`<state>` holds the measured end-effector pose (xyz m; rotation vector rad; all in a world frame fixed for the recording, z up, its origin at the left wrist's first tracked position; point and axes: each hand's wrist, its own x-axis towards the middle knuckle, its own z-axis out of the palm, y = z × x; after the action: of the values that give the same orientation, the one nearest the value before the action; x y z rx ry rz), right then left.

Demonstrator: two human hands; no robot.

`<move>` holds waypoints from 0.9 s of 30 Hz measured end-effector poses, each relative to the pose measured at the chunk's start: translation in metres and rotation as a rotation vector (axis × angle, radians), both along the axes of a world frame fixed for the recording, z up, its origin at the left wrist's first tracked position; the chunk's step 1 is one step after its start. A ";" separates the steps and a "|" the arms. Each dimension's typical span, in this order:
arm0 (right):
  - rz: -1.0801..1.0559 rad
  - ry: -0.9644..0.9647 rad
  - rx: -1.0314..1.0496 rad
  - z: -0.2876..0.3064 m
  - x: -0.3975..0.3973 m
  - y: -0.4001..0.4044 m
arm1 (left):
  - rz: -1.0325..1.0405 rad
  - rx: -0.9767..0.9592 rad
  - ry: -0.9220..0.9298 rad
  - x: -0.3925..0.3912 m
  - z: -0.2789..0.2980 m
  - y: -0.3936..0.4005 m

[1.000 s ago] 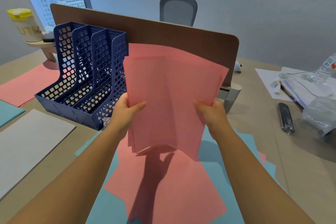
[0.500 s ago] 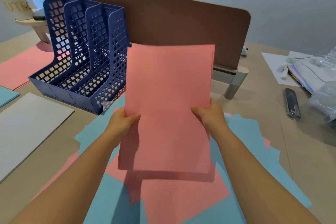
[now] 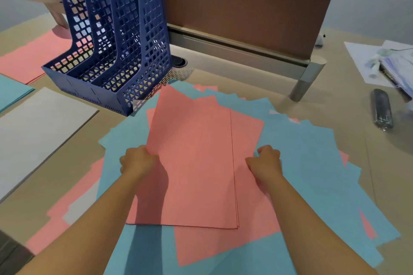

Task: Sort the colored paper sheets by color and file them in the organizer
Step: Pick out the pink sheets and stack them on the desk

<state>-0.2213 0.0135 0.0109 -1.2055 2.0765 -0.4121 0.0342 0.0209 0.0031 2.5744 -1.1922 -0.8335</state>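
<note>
A squared stack of pink sheets (image 3: 194,163) lies low over a loose spread of blue sheets (image 3: 312,163) and other pink sheets on the desk. My left hand (image 3: 139,161) grips the stack's left edge with curled fingers. My right hand (image 3: 264,161) grips its right edge the same way. The blue three-slot organizer (image 3: 116,35) stands at the back left, its slots showing no paper.
Sorted piles lie at the left: pink (image 3: 29,58), blue (image 3: 11,91) and grey-white (image 3: 38,131). A brown desk divider (image 3: 245,6) runs behind. At the right are white papers (image 3: 380,62) and a dark clear-wrapped object (image 3: 381,109).
The pink stack, held upright a second ago, has come down flat over the spread sheets. Both hands followed it down, still at its side edges.
</note>
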 end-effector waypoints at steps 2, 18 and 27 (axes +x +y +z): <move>0.000 -0.070 0.039 -0.003 -0.001 -0.001 | -0.030 -0.027 0.007 -0.002 0.001 0.000; 0.067 -0.324 -0.185 -0.007 0.007 -0.002 | -0.140 -0.221 0.286 -0.006 0.009 -0.018; 0.020 -0.122 -0.182 -0.004 0.014 -0.015 | -0.058 -0.100 0.507 0.019 0.004 -0.043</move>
<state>-0.2076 -0.0015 0.0064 -1.2720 1.9543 -0.6605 0.0527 -0.0221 0.0069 2.0738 -1.1132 -1.3003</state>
